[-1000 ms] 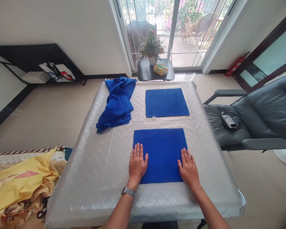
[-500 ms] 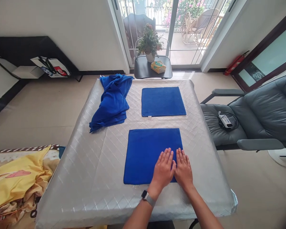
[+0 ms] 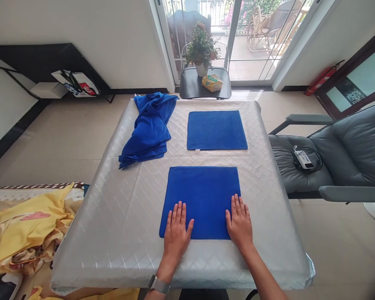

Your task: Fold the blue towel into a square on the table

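Note:
A bright blue towel [image 3: 203, 187], laid out as a smooth flat rectangle, lies near the front of the table. My left hand [image 3: 177, 227] rests flat on its lower left part, palm down, with the thumb held away from the fingers. Over its right edge lies my right hand [image 3: 240, 221], also flat and holding nothing. Farther back is a second flat blue towel [image 3: 217, 130], with a small white tag at its front edge. Crumpled blue cloth [image 3: 150, 129] lies in a loose heap at the back left of the table.
A silver quilted cover [image 3: 112, 237] drapes the table. Behind it, a dark chair [image 3: 187, 85] carries a potted plant [image 3: 202, 50] and a tissue pack [image 3: 212, 83]. To the right stands a grey armchair [image 3: 300, 177] with a corded power strip [image 3: 303, 159]. Yellow cloth [image 3: 28, 225] lies at left.
My left hand has slid left across the front towel, from beside my right hand to the lower left part. My right hand stays at the right edge. The camera view has shifted slightly.

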`<act>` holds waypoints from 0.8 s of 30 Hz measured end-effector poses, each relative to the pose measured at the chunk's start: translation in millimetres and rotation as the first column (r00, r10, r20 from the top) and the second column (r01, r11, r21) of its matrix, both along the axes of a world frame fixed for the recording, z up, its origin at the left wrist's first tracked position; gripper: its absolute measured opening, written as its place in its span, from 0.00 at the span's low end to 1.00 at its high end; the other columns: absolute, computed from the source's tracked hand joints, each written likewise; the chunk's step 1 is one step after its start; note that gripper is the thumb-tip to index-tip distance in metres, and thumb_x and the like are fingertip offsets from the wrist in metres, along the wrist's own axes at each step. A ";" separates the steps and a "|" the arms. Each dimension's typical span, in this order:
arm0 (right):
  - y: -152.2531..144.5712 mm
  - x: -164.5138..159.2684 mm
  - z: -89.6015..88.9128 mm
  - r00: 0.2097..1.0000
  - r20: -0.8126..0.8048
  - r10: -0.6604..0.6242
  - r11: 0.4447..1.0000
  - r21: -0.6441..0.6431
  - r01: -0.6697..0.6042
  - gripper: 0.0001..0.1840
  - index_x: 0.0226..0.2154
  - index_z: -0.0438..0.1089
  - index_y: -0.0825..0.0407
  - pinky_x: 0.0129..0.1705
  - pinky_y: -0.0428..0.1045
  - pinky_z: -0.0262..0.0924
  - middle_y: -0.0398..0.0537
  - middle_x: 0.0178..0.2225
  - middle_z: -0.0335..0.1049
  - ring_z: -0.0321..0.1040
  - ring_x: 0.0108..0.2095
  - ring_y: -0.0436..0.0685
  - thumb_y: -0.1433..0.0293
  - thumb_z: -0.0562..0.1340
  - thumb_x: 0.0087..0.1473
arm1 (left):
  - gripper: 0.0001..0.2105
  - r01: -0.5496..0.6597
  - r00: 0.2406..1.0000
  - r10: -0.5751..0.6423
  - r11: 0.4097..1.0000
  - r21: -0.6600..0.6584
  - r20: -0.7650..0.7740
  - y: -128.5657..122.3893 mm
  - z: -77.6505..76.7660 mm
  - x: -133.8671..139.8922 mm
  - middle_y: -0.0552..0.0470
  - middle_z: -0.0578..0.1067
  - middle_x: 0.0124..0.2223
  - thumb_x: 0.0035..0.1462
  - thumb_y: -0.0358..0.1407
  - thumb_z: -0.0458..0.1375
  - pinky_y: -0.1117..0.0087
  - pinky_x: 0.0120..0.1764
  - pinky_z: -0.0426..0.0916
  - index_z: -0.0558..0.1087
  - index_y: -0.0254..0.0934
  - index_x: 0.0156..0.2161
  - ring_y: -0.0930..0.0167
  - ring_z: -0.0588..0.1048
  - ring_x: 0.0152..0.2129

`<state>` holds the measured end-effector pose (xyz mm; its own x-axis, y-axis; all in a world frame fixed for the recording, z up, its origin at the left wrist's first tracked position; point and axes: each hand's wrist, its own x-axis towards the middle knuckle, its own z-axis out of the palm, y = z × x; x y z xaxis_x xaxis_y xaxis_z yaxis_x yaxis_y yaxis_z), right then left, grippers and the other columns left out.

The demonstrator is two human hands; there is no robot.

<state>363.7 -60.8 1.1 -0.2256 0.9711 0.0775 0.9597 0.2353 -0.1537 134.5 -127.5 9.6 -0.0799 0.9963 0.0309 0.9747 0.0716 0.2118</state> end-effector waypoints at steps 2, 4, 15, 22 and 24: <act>0.6 0.0 -0.5 1.000 0.000 0.004 1.000 0.001 -0.004 0.37 0.71 0.25 0.54 0.70 0.61 0.39 0.53 0.72 0.41 0.37 0.71 0.60 0.63 0.45 0.69 | 0.33 -0.073 0.997 0.073 0.997 0.001 -0.011 -13.1 -2.5 -18.0 0.45 0.48 0.73 0.69 0.47 0.44 0.47 0.67 0.52 0.36 0.39 0.72 0.60 0.49 0.69; 1.5 -0.2 0.0 1.000 -0.001 0.007 1.000 0.001 -0.007 0.37 0.71 0.24 0.54 0.70 0.61 0.39 0.53 0.72 0.41 0.38 0.71 0.61 0.63 0.45 0.69 | 0.33 -0.120 0.993 0.120 0.993 -0.004 -0.007 -24.3 -5.5 -31.5 0.45 0.47 0.73 0.69 0.47 0.43 0.47 0.67 0.52 0.35 0.39 0.72 0.60 0.48 0.69; -52.8 5.0 16.5 0.997 0.003 0.083 0.996 -0.023 -0.083 0.37 0.72 0.29 0.52 0.70 0.60 0.39 0.50 0.71 0.43 0.41 0.71 0.61 0.62 0.47 0.68 | 0.34 -0.208 0.978 0.208 0.976 0.071 0.013 -36.3 11.6 -15.9 0.45 0.44 0.74 0.69 0.47 0.43 0.45 0.67 0.52 0.34 0.40 0.72 0.57 0.48 0.69; -68.5 15.6 -1.9 0.996 0.011 0.089 0.996 -0.013 -0.088 0.37 0.72 0.28 0.53 0.69 0.62 0.40 0.53 0.71 0.44 0.42 0.70 0.62 0.64 0.46 0.68 | 0.33 0.290 0.948 -0.291 0.957 0.027 0.132 -4.2 16.1 91.5 0.49 0.52 0.72 0.68 0.43 0.46 0.57 0.66 0.57 0.39 0.38 0.72 0.64 0.51 0.69; -68.0 16.4 -3.3 0.995 0.011 0.098 0.995 -0.007 -0.098 0.37 0.72 0.27 0.52 0.69 0.61 0.41 0.53 0.71 0.44 0.42 0.71 0.62 0.66 0.46 0.68 | 0.32 0.351 0.923 -0.352 0.936 0.034 0.155 4.9 14.2 109.5 0.51 0.52 0.72 0.69 0.44 0.45 0.58 0.67 0.56 0.41 0.38 0.72 0.65 0.51 0.69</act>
<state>380.1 -128.8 -2.2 -0.3208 0.9447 0.0686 0.9336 0.3276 -0.1451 244.0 -122.7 23.8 0.2713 0.9611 0.0519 0.8915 -0.2713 0.3629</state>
